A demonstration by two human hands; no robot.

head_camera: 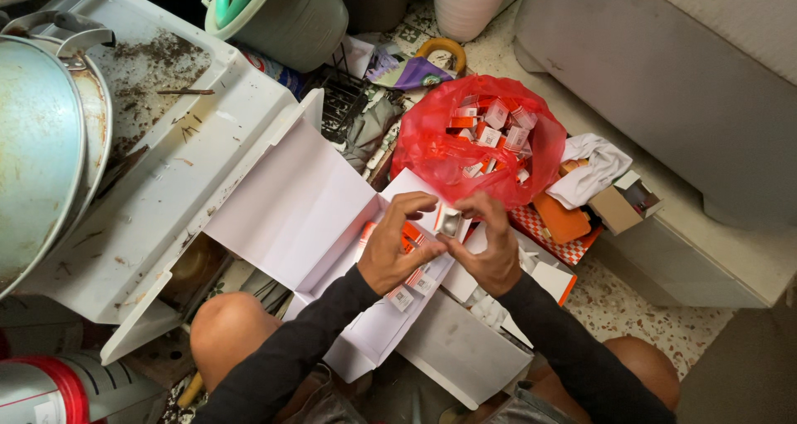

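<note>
A small orange-and-white carton sits pinched between the fingertips of both hands, its open end flap turned up, showing a pale grey inside. Just below and to the left of the fingers, more small orange-and-white cartons lie flat in a row inside a long white cardboard box, its lid flaps spread open.

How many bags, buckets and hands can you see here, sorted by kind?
Red plastic bags, full of small orange-and-white boxes too many to count: 1
Buckets, one green and one pale pink: 2
Hands, left hand and right hand, both on one small box: 2
Total: 5
</note>
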